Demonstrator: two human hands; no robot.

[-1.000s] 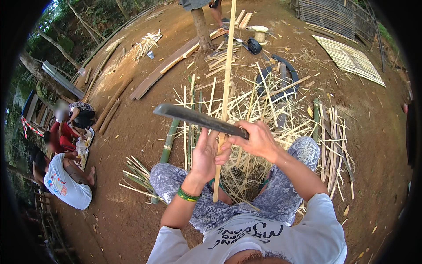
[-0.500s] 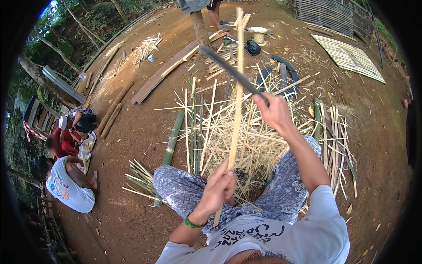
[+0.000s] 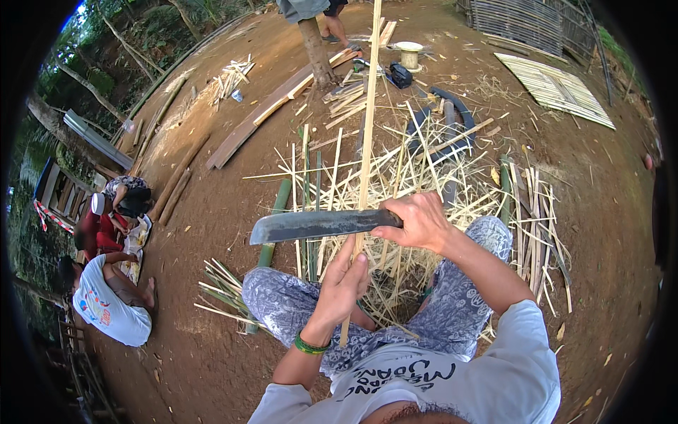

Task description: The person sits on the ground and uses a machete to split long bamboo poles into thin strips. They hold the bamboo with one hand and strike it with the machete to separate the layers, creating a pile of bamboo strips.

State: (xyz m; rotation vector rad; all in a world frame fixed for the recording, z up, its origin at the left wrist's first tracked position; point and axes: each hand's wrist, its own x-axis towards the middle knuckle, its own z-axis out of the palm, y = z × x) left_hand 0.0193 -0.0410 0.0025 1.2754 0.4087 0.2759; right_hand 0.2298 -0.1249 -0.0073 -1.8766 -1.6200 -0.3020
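Note:
I sit on bare earth with a long pale bamboo strip point(image 3: 369, 106) held upright in front of me. My left hand point(image 3: 342, 283), with a green band at the wrist, grips the strip's lower part. My right hand point(image 3: 420, 222) holds the handle of a big dark machete point(image 3: 311, 226). The blade lies level, pointing left, across the strip just above my left hand. A heap of bamboo slivers point(image 3: 417, 177) covers the ground between and beyond my knees.
Green bamboo poles point(image 3: 272, 226) and split strips lie left and right of the heap. Planks point(image 3: 272, 116), a woven bamboo mat point(image 3: 554, 85) and a fence panel are farther off. Someone's legs point(image 3: 318, 39) stand at the top. Two people point(image 3: 109, 283) sit at left.
The machete, raised high and far half a second ago, has come back down level against the strip. My left hand has slid a little up the strip.

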